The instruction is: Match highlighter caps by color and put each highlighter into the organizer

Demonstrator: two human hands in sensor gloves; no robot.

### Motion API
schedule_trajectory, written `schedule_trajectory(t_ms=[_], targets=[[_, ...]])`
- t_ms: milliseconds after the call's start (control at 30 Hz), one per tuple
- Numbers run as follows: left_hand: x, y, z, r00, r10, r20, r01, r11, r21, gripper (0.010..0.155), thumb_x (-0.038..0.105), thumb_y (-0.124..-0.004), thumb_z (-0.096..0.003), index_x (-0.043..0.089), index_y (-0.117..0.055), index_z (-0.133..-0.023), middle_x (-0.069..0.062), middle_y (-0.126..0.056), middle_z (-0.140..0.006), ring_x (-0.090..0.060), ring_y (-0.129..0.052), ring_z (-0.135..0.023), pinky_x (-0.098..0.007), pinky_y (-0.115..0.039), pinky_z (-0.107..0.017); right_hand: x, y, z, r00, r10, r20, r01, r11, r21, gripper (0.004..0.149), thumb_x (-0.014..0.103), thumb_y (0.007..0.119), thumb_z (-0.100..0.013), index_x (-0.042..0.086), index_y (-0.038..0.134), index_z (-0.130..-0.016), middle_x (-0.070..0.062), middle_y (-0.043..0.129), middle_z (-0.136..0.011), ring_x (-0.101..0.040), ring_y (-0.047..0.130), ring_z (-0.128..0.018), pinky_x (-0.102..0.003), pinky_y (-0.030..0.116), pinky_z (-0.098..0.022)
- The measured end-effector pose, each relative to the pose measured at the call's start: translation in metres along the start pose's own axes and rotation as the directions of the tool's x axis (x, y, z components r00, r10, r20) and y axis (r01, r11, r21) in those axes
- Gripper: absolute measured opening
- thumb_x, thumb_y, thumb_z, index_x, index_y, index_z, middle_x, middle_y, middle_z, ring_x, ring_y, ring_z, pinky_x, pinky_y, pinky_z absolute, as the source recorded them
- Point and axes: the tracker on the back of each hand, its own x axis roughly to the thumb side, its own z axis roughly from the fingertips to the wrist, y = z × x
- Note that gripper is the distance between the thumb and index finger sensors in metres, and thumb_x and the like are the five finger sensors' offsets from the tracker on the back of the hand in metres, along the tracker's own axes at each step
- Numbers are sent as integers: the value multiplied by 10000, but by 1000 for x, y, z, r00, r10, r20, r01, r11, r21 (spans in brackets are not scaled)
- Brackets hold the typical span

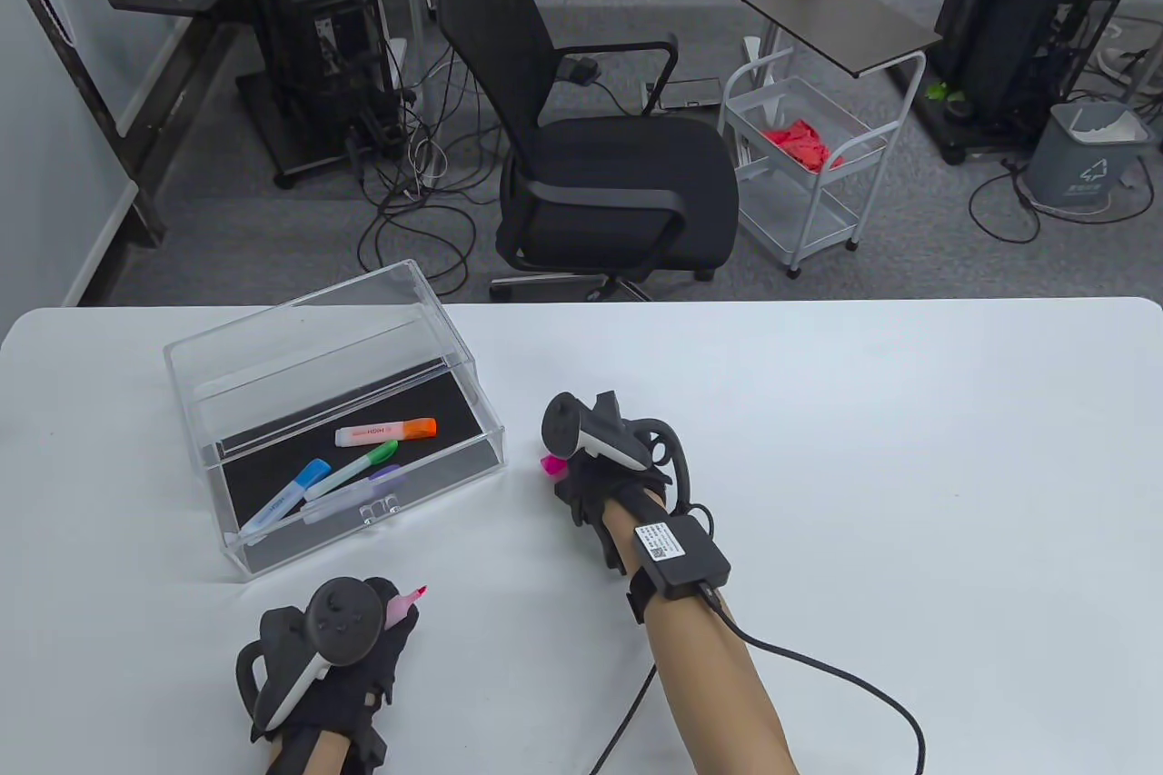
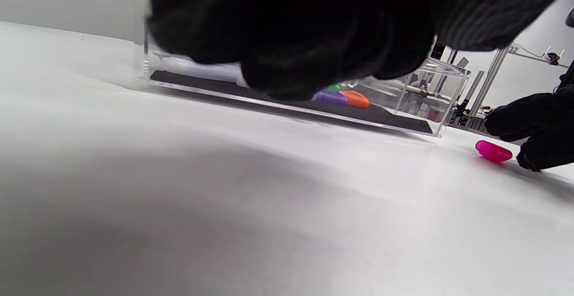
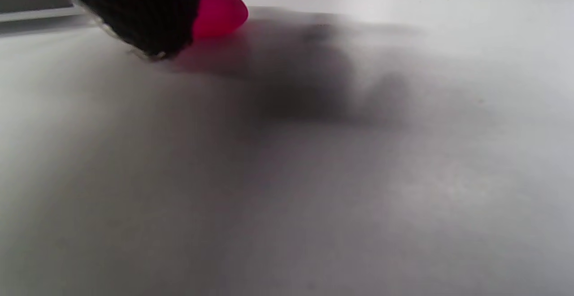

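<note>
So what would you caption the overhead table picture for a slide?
Left hand holds an uncapped pink highlighter while the right hand reaches its pink cap beside the clear organizer.

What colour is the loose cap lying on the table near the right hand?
Bright pink cap; the left wrist view shows it best.

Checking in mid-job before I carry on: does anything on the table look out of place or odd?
Only the pink cap: it lies loose on the table beside the clear organizer, at the right hand, while the left hand holds the uncapped pink highlighter. Nothing looks spilled or damaged.
</note>
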Motion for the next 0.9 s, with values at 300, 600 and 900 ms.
schedule_trajectory(t_ms=[300,600,900], targets=[[2,-2,-1,999,-45,-13,45,999,-15,523,598,-713,-458,323,-693,-903,86,-858,-731,-135,-1001,-406,-314,-902,-304,5,5,-15,1000,-21,-5,21,999,30,618,376,825,-418,396,551,-971,67,438,-1115,-331,492,-1037,-671,398,-719],[2,-5,-4,998,-57,-23,56,998,-42,524,600,-708,-460,326,-687,-906,85,-851,-741,-139,-997,-422,-315,-900,-313,4,5,-5,999,25,24,-23,997,-73,530,358,839,-403,361,661,-902,-14,595,-1056,-325,642,-987,-674,485,-701],[8,-8,-5,997,-82,-8,81,995,-65,514,585,-705,-470,333,-669,-917,87,-832,-763,-142,-988,-469,-316,-900,-345,2,-5,37,995,24,102,-10,990,-138,540,365,817,-408,287,651,-916,-54,833,-903,-291,889,-812,-635,640,-647]])
